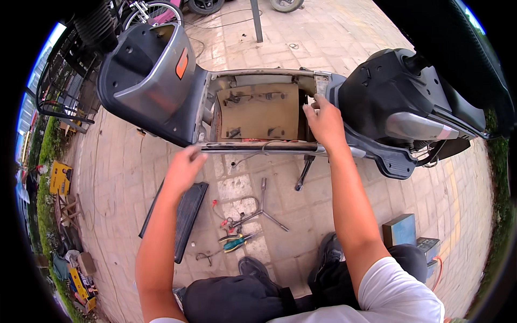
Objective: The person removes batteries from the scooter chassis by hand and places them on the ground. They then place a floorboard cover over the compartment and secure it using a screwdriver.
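A grey and black scooter point(148, 86) stands side-on with its floor compartment open, a tan board point(257, 110) with dark smudges lying inside. My left hand point(186, 167) is at the compartment's near left edge, fingers loosely bent and apart, holding nothing visible. My right hand point(326, 121) is at the compartment's right end, fingers bent and apart by the rim, with no object visible in it. A thin wire hangs over the near rail. Below on the paving lie a ribbed black panel point(191, 218), a three-armed wrench point(261, 212), pliers point(234, 243) and some red-tipped wires.
Blue-grey boxes point(399, 231) with a red cable sit at the right beside my knee. Yellow cases point(60, 177) and other gear line the hedge at the left. A metal post point(256, 19) and parked bikes point(152, 13) stand beyond the scooter. The side stand point(305, 172) reaches the paving.
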Available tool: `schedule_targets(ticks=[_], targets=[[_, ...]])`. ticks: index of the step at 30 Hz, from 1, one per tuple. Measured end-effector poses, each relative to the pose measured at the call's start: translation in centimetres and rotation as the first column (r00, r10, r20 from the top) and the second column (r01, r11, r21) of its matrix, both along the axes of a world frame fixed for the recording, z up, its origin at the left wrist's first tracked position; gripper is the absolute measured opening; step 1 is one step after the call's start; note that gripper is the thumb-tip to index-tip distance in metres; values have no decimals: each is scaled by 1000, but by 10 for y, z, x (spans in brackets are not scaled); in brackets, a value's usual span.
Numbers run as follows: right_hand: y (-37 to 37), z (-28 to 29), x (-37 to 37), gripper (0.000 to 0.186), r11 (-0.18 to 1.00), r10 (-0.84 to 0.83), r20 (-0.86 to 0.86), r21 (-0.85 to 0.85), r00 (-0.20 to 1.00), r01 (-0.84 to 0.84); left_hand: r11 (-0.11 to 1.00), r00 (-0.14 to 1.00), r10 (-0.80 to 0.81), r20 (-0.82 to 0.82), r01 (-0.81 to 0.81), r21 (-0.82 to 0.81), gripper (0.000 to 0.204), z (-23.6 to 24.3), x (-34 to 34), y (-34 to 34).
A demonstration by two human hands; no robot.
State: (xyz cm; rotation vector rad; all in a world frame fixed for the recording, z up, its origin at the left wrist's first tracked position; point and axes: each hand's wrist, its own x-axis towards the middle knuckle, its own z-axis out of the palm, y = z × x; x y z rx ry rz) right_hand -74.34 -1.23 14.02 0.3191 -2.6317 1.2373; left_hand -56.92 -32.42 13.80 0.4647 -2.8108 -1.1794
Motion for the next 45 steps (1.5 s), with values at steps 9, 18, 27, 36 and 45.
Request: schedule_targets(ticks=[9, 18, 27, 36, 45], targets=[[-38, 26, 39, 42, 982, 179, 68, -76, 981, -174, -28, 4, 972, 234, -991, 134, 69, -201, 344, -96], [-92, 9, 95, 38, 824, 531, 143, -317, 835, -470, -398, 120, 817, 565, -592, 701, 22, -223, 383, -104], [-98, -24, 109, 42, 777, 627, 317, -179, 712, -604, -62, 406, 861, 305, -511, 857, 17, -147, 406, -85], [-151, -75, 141, 46, 722, 691, 474, -470, 545, -507, 129, 499, 864, 70, -354, 926, 27, -74, 432, -22], [-139, -82, 137, 31, 748, 648, 627, -631, 433, -206, 184, 634, 757, 158, -439, 879, 30, -81, 400, 2]])
